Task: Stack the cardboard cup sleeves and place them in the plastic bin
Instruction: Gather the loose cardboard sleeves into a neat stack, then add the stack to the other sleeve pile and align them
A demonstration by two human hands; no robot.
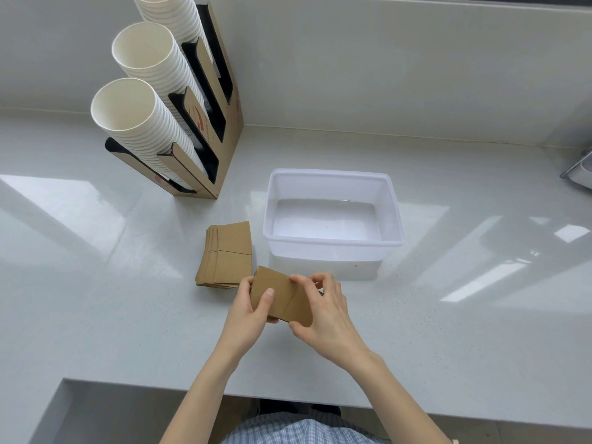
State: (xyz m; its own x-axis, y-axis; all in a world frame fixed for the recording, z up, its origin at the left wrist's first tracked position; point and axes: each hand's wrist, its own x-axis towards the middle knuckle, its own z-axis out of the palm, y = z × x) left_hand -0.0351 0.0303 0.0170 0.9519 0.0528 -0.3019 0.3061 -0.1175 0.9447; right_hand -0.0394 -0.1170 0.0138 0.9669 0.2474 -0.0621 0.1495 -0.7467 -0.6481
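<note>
Centrally, a pale grey glossy desk (448,315) is seen, its near edge running across the lower part of the view with a recessed step cut in at the lower left. Open surface is left to the right of the hands and in front of them toward that near edge; the far edge is met by a grey wall panel. A translucent white rectangular plastic bin (331,243) is stood just beyond the hands, open-topped, with nothing seen inside. Just to its left, apart from it, a fanned pile of flat brown cardboard cup sleeves (226,254) is laid on the desk. Further back on the left, a tall brown cardboard holder (224,145) is stood, loaded with three slanted stacks of white paper cups (141,123).

A small bunch of brown cardboard sleeves (282,296) is held above the desk, near the bin's front wall and just right of the pile. It is gripped by the left hand (248,312), thumb pressed on its upper face and fingers curled beneath. Its right end is pinched by the right hand (326,312), fingers along the top edge and thumb at the lower corner.
</note>
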